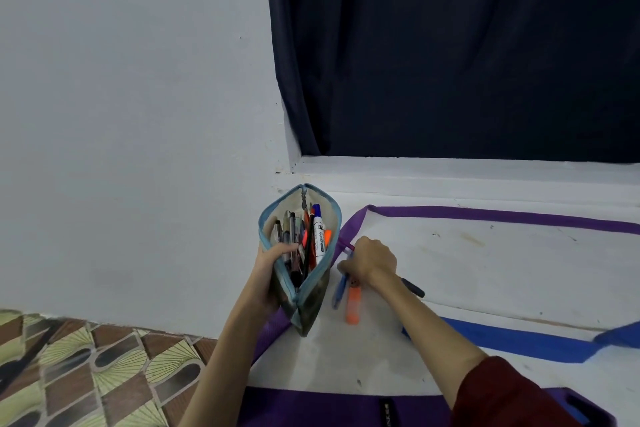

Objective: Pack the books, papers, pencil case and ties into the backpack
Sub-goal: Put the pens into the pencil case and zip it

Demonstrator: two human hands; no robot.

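The step in hand looks like filling the pencil case [300, 253] before it can go into the backpack: the left hand [273, 274] holds the case upright with its zip wide open, fingers curled round the near side and the thumb hooked over the rim, so that grip is clenched on the case. Inside stand many pens and a white marker [320, 239]; its label has dark print along the barrel, too small to read with any certainty. The right hand [372, 262] is down on the white ledge [485, 270] just beside the case, fingers curled round loose pens, among them a blue pen [341, 288]; an orange highlighter [353, 303] lies under the hand and a black pen [414, 288] pokes out past the wrist, though whether either is actually in the grasp I cannot tell. A purple tie [485, 213] and a blue tie [519, 340] lie on the ledge, unpacked. The purple backpack [329, 409] sits at the lower edge, with a small black tag [387, 414] whose lettering is unreadable. Next, I judge, the gathered pens need lifting and dropping tip-first into the open mouth, then the zip drawn shut so nothing spills.
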